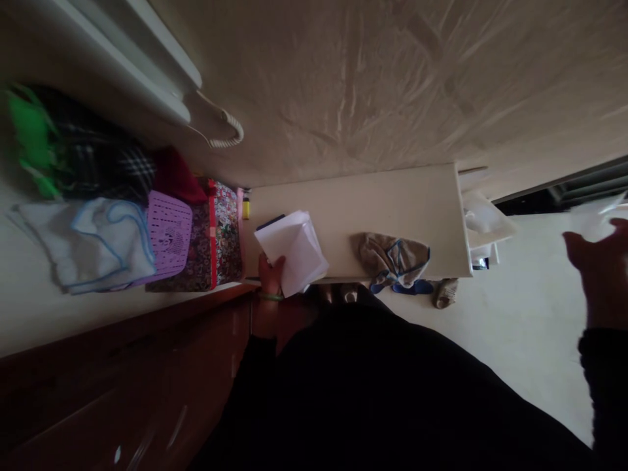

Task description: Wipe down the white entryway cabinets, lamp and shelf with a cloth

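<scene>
My left hand [271, 275], green band on the wrist, is clamped on the stack of white paper sheets [294, 252], thumb on the lower edge. The stack is centre frame, over the left end of the pale flat shelf top [392, 203].

Right hand [596, 278] is at the far right edge, blurred. There's a blurry white sheet [596, 219] just above it, and I can't tell if the fingers grip it.

- On the same top, right of the stack and apart from it: crumpled grey-brown cloth with blue trim [392, 258].
- Left of the stack: small yellow lighter [246, 208], then a floral box with red trim [218, 235].
- Further left: purple perforated plastic basket [169, 239], with a white cloth with blue edging [93, 245] lying over it.
- Lower left: dark red-brown wooden cabinet [147, 366].
</scene>
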The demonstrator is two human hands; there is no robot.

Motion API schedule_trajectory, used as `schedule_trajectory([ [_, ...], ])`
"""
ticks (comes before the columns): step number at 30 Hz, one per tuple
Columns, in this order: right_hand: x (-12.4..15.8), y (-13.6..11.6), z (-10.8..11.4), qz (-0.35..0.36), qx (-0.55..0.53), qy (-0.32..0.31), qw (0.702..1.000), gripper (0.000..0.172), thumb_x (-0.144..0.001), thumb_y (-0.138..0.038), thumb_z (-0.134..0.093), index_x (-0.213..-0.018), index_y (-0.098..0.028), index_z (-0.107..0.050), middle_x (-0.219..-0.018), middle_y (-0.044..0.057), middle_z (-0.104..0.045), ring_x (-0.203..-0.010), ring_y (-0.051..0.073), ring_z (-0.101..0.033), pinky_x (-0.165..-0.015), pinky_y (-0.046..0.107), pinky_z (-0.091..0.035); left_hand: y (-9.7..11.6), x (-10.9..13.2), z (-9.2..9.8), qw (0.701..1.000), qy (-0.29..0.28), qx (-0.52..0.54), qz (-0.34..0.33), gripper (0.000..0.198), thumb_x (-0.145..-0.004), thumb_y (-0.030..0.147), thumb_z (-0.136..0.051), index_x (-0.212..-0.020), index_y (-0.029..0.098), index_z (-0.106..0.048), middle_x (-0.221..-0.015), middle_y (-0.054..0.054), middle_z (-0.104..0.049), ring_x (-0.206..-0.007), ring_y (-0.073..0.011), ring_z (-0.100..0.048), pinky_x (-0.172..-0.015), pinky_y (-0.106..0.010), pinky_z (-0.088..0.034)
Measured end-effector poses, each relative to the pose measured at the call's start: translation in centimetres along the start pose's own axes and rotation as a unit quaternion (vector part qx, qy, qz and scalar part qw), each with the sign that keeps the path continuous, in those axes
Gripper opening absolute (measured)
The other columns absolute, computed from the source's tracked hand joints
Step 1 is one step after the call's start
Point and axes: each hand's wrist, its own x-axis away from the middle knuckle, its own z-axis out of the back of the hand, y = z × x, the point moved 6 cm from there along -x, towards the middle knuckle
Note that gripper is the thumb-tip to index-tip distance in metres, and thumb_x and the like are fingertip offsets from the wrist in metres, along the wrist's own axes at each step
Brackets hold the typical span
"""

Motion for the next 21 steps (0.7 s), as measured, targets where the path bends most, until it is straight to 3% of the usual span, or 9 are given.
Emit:
schedule_trajectory([
  [2, 2.1, -1.3, -0.9, -0.063, 0.026, -0.051, 0.996, 0.102, -0.070, -0.087, -0.084, -0.143, -0.015, -0.081, -0.168, 0.039, -0.043, -0.159, 0.056, -0.044, -0.125, 0.069, -0.036, 0.1, 0.4, -0.2, 1.000, -0.004, 0.004, 0.001, 0.057, -0.069, 0.041, -0.093, -0.114, 0.023, -0.063, -0.106, -0.008, -0.078, -0.096, -0.0231, -0.074, -0.091, -0.035, -0.061],
  [3, 3.8, -3.2, -1.8, -0.048, 0.015, -0.072, 0.996, 0.097, -0.076, -0.082, -0.083, -0.147, -0.016, -0.079, -0.169, 0.036, -0.044, -0.162, 0.052, -0.042, -0.130, 0.064, -0.036, 0.2, 0.6, -0.5, 1.000, -0.005, 0.006, 0.004, 0.057, -0.069, 0.041, -0.093, -0.113, 0.023, -0.063, -0.106, -0.008, -0.078, -0.096, -0.0230, -0.073, -0.090, -0.035, -0.060],
  [6, 10.3, -11.9, -5.0, 0.138, -0.097, -0.124, 0.978, 0.067, -0.089, -0.065, -0.074, -0.139, -0.021, -0.081, -0.161, 0.029, -0.058, -0.157, 0.046, -0.053, -0.130, 0.064, -0.044, 0.5, 1.3, -0.9, 1.000, -0.006, 0.000, 0.019, 0.055, -0.068, 0.040, -0.092, -0.112, 0.022, -0.064, -0.105, -0.008, -0.078, -0.094, -0.0225, -0.072, -0.088, -0.034, -0.059],
  [9, 17.5, -20.6, -7.2, 0.322, -0.204, -0.189, 0.905, 0.053, -0.097, -0.052, -0.064, -0.137, -0.021, -0.078, -0.161, 0.021, -0.061, -0.151, 0.041, -0.060, -0.127, 0.061, -0.052, 0.4, 2.3, -0.7, 0.999, -0.012, 0.000, 0.033, 0.057, -0.067, 0.038, -0.093, -0.114, 0.022, -0.064, -0.105, -0.008, -0.077, -0.094, -0.0236, -0.073, -0.090, -0.036, -0.059],
  [12, 24.0, -28.6, -9.0, 0.456, -0.240, -0.260, 0.816, 0.050, -0.104, -0.047, -0.056, -0.139, -0.017, -0.076, -0.156, 0.019, -0.067, -0.152, 0.037, -0.060, -0.130, 0.057, -0.051, 0.0, 3.5, 0.7, 0.999, 0.001, 0.023, 0.036, 0.060, -0.068, 0.036, -0.094, -0.119, 0.023, -0.065, -0.110, -0.009, -0.078, -0.098, -0.0260, -0.074, -0.093, -0.039, -0.060],
  [17, 35.0, -42.0, -14.0, 0.618, -0.166, -0.383, 0.667, 0.061, -0.105, -0.037, -0.051, -0.160, -0.011, -0.062, -0.171, 0.016, -0.053, -0.166, 0.034, -0.044, -0.135, 0.057, -0.045, -1.4, 6.0, 4.4, 0.992, 0.059, 0.085, 0.072, 0.066, -0.070, 0.033, -0.096, -0.128, 0.023, -0.066, -0.119, -0.009, -0.081, -0.106, -0.0272, -0.077, -0.099, -0.042, -0.063],
  [21, 43.0, -50.8, -18.8, 0.694, -0.064, -0.411, 0.587, 0.071, -0.101, -0.025, -0.052, -0.170, -0.012, -0.051, -0.180, 0.012, -0.041, -0.171, 0.034, -0.032, -0.136, 0.056, -0.040, -1.9, 8.6, 7.1, 0.987, 0.096, 0.103, 0.083, 0.077, -0.071, 0.039, -0.099, -0.139, 0.021, -0.065, -0.123, -0.013, -0.081, -0.114, -0.0326, -0.078, -0.102, -0.047, -0.065],
])
